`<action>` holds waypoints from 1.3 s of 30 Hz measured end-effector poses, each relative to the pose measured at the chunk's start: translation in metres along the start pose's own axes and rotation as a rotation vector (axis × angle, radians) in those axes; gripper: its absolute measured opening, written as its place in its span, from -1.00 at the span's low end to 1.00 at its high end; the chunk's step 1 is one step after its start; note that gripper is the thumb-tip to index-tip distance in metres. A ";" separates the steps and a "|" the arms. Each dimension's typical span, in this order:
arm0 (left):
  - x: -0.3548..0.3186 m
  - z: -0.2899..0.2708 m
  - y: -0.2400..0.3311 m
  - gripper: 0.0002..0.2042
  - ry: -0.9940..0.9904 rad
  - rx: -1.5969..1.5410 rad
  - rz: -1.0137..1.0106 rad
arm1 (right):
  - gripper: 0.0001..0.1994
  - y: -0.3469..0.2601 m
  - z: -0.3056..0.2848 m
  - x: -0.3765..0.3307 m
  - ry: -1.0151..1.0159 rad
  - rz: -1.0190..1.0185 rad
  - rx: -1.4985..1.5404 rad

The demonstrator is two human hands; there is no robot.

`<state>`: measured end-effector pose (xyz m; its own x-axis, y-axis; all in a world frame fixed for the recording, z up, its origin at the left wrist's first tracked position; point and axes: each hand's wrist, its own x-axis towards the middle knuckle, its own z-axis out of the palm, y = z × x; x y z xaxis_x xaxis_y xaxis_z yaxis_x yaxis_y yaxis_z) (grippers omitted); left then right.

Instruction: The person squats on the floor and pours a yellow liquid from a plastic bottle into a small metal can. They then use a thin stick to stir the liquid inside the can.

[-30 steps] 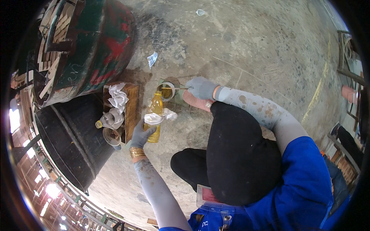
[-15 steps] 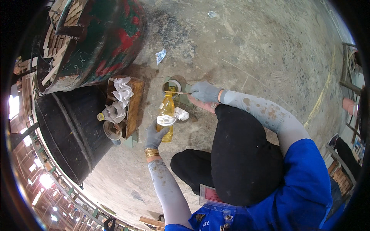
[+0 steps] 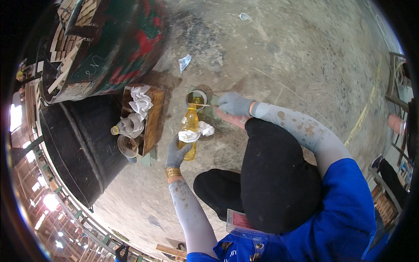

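My left hand (image 3: pixel 178 153), in a grey glove, is closed around the lower part of a clear bottle (image 3: pixel 190 122) of yellow liquid. A white cloth (image 3: pixel 189 136) is wrapped about the bottle's middle. The bottle's neck points away from me, at the rim of a round white-edged container (image 3: pixel 201 94) with yellow liquid in it. My right hand (image 3: pixel 235 105), also gloved, grips a thin stick (image 3: pixel 203 105) whose far end reaches the bottle neck and the container's near rim. Part of the bottle's base is hidden behind my left fingers.
To the left, a wooden box (image 3: pixel 153 124) holds white rags (image 3: pixel 139 100), an empty-looking plastic bottle (image 3: pixel 125 126) and a clear tub (image 3: pixel 128 146). Beyond it lie a black drum (image 3: pixel 78 148) and a green-and-red drum (image 3: pixel 126 48) with wood pieces. A crumpled scrap (image 3: pixel 184 63) is on the floor.
The view has shifted very slightly. Both hands keep their holds on the bottle and the stick, with hardly any movement.
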<state>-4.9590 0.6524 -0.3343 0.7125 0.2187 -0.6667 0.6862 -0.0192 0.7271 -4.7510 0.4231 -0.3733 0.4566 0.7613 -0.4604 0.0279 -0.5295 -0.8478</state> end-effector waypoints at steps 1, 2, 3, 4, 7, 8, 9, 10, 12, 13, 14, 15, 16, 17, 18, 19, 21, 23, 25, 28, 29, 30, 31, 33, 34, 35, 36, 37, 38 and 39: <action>-0.001 -0.001 -0.001 -0.45 0.005 -0.015 -0.001 | -0.75 0.000 0.000 0.001 -0.012 -0.004 -0.005; -0.001 0.002 0.001 -0.45 -0.002 -0.036 0.000 | -0.75 0.004 0.000 0.000 -0.001 -0.009 -0.029; 0.000 0.007 0.002 -0.45 -0.006 -0.056 0.001 | -0.75 0.009 0.001 0.000 0.007 -0.014 -0.052; 0.000 0.011 0.003 -0.45 0.007 -0.073 0.015 | -0.75 0.013 0.001 -0.001 0.013 -0.022 -0.075; -0.015 0.000 -0.002 -0.43 0.090 -0.116 0.044 | -0.75 0.008 0.016 0.012 -0.010 -0.003 -0.078; -0.015 0.002 -0.002 -0.41 0.096 -0.163 0.071 | -0.75 0.016 0.016 0.012 0.037 -0.156 -0.190; -0.010 0.012 0.000 -0.40 0.091 -0.223 0.112 | -0.75 0.033 0.005 0.008 0.090 -0.305 -0.322; -0.009 0.024 0.001 -0.36 0.104 -0.291 0.129 | -0.75 0.043 -0.008 0.006 0.129 -0.475 -0.446; -0.026 0.018 0.000 -0.27 0.201 -0.384 0.241 | -0.78 0.033 0.004 0.006 0.176 -0.339 -0.282; -0.036 0.007 -0.005 -0.24 0.275 -0.422 0.256 | -0.79 0.022 0.004 0.010 0.087 -0.312 -0.314; -0.041 0.005 -0.005 -0.31 0.331 -0.506 0.295 | -0.78 0.019 0.004 0.009 0.098 -0.316 -0.327; -0.044 0.004 -0.004 -0.38 0.380 -0.591 0.337 | -0.77 0.016 0.006 0.008 0.089 -0.269 -0.300; -0.044 0.001 0.000 -0.43 0.514 -0.523 0.393 | -0.76 0.012 0.006 0.008 0.087 -0.215 -0.281; -0.038 0.004 0.008 -0.48 0.634 -0.473 0.447 | -0.76 0.014 0.002 0.006 0.090 -0.202 -0.282; -0.031 0.005 0.020 -0.53 0.748 -0.428 0.493 | -0.76 0.016 -0.003 0.003 0.095 -0.182 -0.285; -0.022 0.003 0.033 -0.50 0.768 -0.505 0.514 | -0.76 0.018 -0.008 0.003 0.106 -0.159 -0.289; -0.004 -0.008 0.062 -0.42 0.809 -0.638 0.523 | -0.76 0.013 -0.009 0.001 0.104 -0.148 -0.315; 0.013 -0.034 0.081 -0.49 1.039 -0.442 0.637 | -0.76 0.002 0.005 0.001 0.058 -0.168 -0.309; 0.043 -0.046 0.103 -0.48 1.280 -0.230 0.778 | -0.76 -0.003 0.003 0.003 0.018 -0.171 -0.356; 0.077 -0.055 0.134 -0.54 1.437 -0.138 0.819 | -0.77 -0.001 0.002 -0.002 0.082 -0.241 -0.268; 0.084 -0.055 0.141 -0.57 1.455 -0.146 0.804 | -0.77 -0.001 0.000 -0.002 0.062 -0.221 -0.295; 0.092 -0.043 0.152 -0.63 1.345 -0.342 0.756 | -0.77 0.003 -0.008 -0.003 0.044 -0.180 -0.332; 0.098 -0.039 0.155 -0.64 1.341 -0.361 0.663 | -0.77 0.003 -0.010 -0.003 0.020 -0.152 -0.355; 0.104 -0.051 0.146 -0.67 1.445 -0.186 0.449 | -0.77 0.000 -0.004 -0.004 0.026 -0.174 -0.305; 0.106 -0.060 0.142 -0.68 1.532 -0.013 0.311 | -0.77 -0.002 -0.001 -0.002 0.027 -0.184 -0.278; 0.110 -0.063 0.142 -0.68 1.519 -0.022 0.244 | -0.77 0.001 -0.006 -0.001 0.029 -0.170 -0.309; 0.114 -0.066 0.142 -0.66 1.504 -0.029 0.178 | -0.77 0.005 -0.012 0.001 0.031 -0.155 -0.340; 0.117 -0.065 0.141 -0.64 1.487 -0.037 0.113 | -0.77 0.008 -0.016 0.001 0.034 -0.141 -0.371; 0.119 -0.063 0.131 -0.59 1.444 -0.085 0.059 | -0.77 0.008 -0.014 0.000 0.051 -0.163 -0.340; 0.117 -0.069 0.120 -0.53 1.447 -0.030 0.057 | -0.78 0.004 -0.004 -0.001 0.057 -0.198 -0.294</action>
<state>-4.8029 0.7435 -0.3137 -0.0433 0.9944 0.0961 0.6465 -0.0454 0.7615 -4.7480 0.4190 -0.3752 0.4656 0.8420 -0.2726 0.3714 -0.4655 -0.8034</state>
